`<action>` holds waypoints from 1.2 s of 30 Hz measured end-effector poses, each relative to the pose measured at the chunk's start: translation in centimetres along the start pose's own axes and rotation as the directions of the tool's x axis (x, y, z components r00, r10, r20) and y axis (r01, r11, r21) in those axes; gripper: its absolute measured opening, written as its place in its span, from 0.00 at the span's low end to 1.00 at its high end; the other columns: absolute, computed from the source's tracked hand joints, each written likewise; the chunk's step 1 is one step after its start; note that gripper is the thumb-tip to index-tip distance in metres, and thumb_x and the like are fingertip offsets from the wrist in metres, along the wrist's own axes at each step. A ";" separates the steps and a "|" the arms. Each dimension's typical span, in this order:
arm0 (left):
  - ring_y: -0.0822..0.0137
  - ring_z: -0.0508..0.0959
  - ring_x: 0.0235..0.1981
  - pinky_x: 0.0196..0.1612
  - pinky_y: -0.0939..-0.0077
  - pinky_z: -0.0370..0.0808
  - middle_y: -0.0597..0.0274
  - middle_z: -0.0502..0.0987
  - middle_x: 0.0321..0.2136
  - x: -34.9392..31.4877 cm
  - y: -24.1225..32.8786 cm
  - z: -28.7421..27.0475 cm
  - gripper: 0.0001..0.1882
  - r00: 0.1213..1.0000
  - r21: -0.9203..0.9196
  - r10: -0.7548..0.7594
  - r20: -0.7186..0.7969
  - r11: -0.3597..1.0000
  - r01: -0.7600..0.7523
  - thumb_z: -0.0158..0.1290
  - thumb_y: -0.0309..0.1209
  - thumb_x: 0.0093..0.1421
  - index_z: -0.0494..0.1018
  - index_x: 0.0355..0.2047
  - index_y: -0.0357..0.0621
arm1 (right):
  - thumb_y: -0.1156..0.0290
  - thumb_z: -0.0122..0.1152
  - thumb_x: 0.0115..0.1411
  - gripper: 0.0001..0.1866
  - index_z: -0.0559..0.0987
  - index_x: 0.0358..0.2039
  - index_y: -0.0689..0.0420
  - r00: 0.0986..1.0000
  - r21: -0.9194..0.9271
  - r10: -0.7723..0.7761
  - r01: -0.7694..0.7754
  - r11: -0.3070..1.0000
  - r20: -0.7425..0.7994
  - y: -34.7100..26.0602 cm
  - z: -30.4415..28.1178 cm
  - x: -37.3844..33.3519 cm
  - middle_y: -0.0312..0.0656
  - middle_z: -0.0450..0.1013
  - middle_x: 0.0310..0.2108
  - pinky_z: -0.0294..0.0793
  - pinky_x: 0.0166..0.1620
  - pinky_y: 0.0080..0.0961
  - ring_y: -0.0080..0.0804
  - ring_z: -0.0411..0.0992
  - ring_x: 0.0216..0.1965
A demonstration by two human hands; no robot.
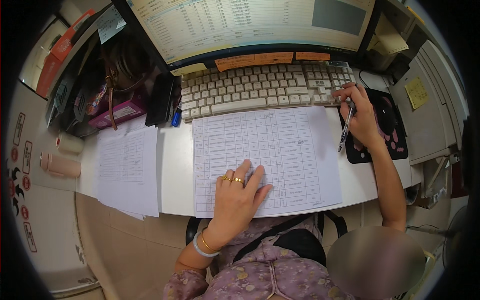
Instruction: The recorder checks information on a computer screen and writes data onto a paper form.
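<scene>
My left hand (237,192) rests open on a printed table sheet (322,165), its fingers stretched flat over the rows. Handwritten figures stand in some of the sheet's columns. My right hand (361,112) is at the number keys of a pale keyboard (260,101), fingertips on or just over them. A clear-barrelled pen (344,131) is tucked in that hand, its tip pointing down toward the desk. Above the keyboard, a monitor (240,30) displays a table of rows. Orange notes (254,61) are stuck along the monitor's lower edge.
A black mouse (385,121) lies on a dark mouse pad (361,154), beside my right forearm. More printed sheets (125,185) lie at left, near a blue marker (176,118), a black device (159,102) and a pink cup (60,165). A pale machine (425,120) stands at right.
</scene>
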State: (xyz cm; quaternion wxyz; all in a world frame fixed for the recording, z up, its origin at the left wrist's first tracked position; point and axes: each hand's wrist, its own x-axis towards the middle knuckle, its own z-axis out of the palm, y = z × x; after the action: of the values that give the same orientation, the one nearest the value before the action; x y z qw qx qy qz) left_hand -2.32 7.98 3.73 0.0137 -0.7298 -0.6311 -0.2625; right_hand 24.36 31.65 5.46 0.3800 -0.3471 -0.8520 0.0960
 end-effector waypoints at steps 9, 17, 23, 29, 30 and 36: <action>0.57 0.74 0.36 0.42 0.63 0.69 0.49 0.76 0.50 0.0 -0.1 0.0 0.23 1.000 0.012 -0.002 -0.009 1.000 0.003 0.67 0.35 0.54 0.78 0.49 0.44 | 0.83 0.56 0.55 0.08 0.70 0.35 0.60 1.000 0.006 -0.020 0.020 1.000 -0.006 -0.1 0.2 0.1 0.45 0.76 0.40 0.72 0.50 0.35 0.47 0.70 0.47; 0.59 0.74 0.34 0.40 0.64 0.69 0.49 0.76 0.50 -0.2 -0.2 0.1 0.23 1.000 0.008 0.001 -0.008 1.000 -0.001 0.68 0.36 0.54 0.78 0.50 0.45 | 0.84 0.56 0.54 0.09 0.71 0.35 0.60 1.000 0.013 0.012 -0.013 1.000 0.007 -0.4 0.1 0.1 0.47 0.74 0.42 0.73 0.49 0.34 0.48 0.71 0.45; 0.59 0.74 0.34 0.40 0.64 0.69 0.49 0.76 0.50 -0.2 -0.1 0.3 0.24 1.000 0.011 0.002 -0.017 1.000 -0.002 0.67 0.37 0.55 0.78 0.50 0.45 | 0.84 0.56 0.55 0.09 0.71 0.36 0.59 0.999 -0.009 -0.031 0.031 0.999 -0.013 -0.2 0.0 0.0 0.46 0.75 0.41 0.73 0.49 0.33 0.46 0.72 0.46; 0.56 0.75 0.40 0.43 0.61 0.68 0.48 0.75 0.50 -0.1 -0.4 0.4 0.22 1.000 0.000 -0.001 -0.004 1.000 0.001 0.63 0.40 0.58 0.76 0.50 0.44 | 0.83 0.56 0.58 0.11 0.74 0.41 0.59 0.993 0.025 -0.039 0.042 0.999 -0.111 -0.7 0.4 0.4 0.44 0.76 0.42 0.72 0.50 0.31 0.45 0.71 0.46; 0.56 0.75 0.40 0.43 0.61 0.68 0.48 0.75 0.50 -0.1 -0.5 0.4 0.22 1.000 -0.003 -0.001 -0.013 1.000 0.001 0.63 0.40 0.58 0.76 0.50 0.44 | 0.83 0.56 0.58 0.11 0.74 0.41 0.59 0.993 0.019 -0.046 0.048 0.999 -0.112 -0.7 0.4 0.5 0.44 0.76 0.42 0.72 0.50 0.31 0.45 0.71 0.46; 0.56 0.76 0.40 0.44 0.60 0.68 0.47 0.75 0.51 -0.4 -0.3 0.3 0.22 0.999 -0.007 0.002 -0.040 1.000 -0.002 0.62 0.40 0.59 0.75 0.51 0.44 | 0.75 0.56 0.66 0.05 0.75 0.42 0.59 0.999 0.230 0.034 -0.038 0.972 0.020 -1.9 -0.5 0.8 0.42 0.78 0.38 0.74 0.46 0.27 0.31 0.75 0.39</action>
State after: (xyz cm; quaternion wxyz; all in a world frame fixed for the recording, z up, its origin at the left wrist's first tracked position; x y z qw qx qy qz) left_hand -2.49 7.78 3.22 0.0243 -0.7250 -0.6291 -0.2792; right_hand 23.37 30.75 7.09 0.4092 -0.3154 -0.8316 0.2037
